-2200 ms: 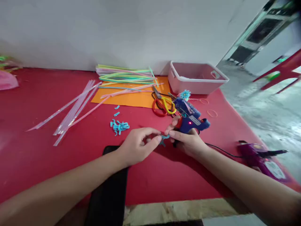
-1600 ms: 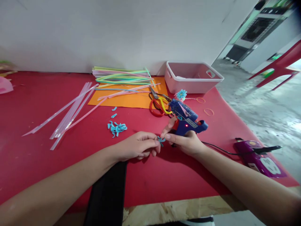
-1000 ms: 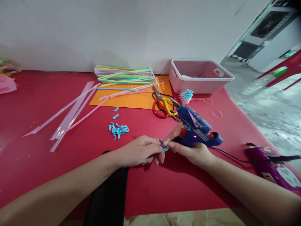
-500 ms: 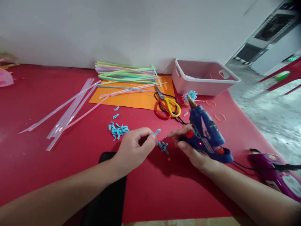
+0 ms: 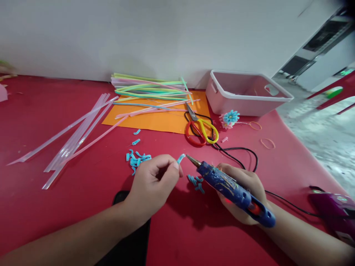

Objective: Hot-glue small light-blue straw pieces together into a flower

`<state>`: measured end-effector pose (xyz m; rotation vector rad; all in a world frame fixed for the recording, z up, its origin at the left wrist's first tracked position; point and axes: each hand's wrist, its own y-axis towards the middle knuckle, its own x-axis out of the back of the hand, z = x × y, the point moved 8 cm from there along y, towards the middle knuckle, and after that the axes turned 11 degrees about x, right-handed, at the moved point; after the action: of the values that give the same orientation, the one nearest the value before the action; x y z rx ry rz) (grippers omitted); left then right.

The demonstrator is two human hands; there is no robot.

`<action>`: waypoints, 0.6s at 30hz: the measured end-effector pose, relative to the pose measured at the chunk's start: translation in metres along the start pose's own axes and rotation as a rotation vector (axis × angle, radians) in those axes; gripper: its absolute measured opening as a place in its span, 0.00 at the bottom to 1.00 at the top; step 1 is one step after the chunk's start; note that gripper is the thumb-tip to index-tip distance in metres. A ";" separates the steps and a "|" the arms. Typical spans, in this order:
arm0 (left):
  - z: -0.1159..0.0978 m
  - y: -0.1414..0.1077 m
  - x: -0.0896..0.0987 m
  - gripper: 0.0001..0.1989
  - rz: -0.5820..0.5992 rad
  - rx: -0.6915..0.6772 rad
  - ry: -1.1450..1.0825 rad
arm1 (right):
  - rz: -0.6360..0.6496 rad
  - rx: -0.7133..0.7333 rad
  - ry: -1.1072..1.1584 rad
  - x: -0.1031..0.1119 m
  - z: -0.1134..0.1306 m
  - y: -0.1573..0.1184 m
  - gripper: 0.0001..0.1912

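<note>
Between the thumb and finger of my left hand (image 5: 156, 184) is pinched a short blue pipe cleaner piece (image 5: 181, 159), its free end pointing up and right. My right hand (image 5: 246, 184) is wrapped around a blue hot glue gun (image 5: 230, 188), whose metal nozzle points left at the tip of that piece, touching it or very close. Left of my left hand lies a pile of cut blue pieces (image 5: 135, 161). A smaller group of blue pieces (image 5: 196, 183) rests below the nozzle. A blue and pink pipe cleaner flower (image 5: 230, 117) lies farther back.
Scissors (image 5: 201, 129) with red and yellow handles lie by an orange sheet (image 5: 149, 120) bearing coloured pipe cleaners (image 5: 149, 88). Clear glue sticks (image 5: 80, 129) are at left, a pink bin (image 5: 249, 101) at back right. A black phone-like slab (image 5: 130, 244) lies under my left forearm; a purple power strip (image 5: 330, 207) sits right.
My right hand has turned the glue gun from pointing up to pointing left, bringing its nozzle to the pipe cleaner piece. My left hand has stayed nearly in place. The view has shifted slightly.
</note>
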<state>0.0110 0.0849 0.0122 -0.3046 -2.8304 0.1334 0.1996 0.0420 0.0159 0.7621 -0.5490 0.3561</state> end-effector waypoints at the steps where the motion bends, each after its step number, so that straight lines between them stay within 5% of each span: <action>1: 0.001 0.000 -0.001 0.12 0.010 0.010 -0.010 | 0.009 -0.009 0.000 0.000 0.000 0.000 0.12; 18: -0.006 -0.004 -0.003 0.14 0.026 -0.077 0.047 | 0.017 -0.050 0.029 -0.004 -0.003 0.000 0.10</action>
<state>0.0151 0.0809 0.0174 -0.3574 -2.7899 0.0222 0.1973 0.0442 0.0117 0.7032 -0.5357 0.3674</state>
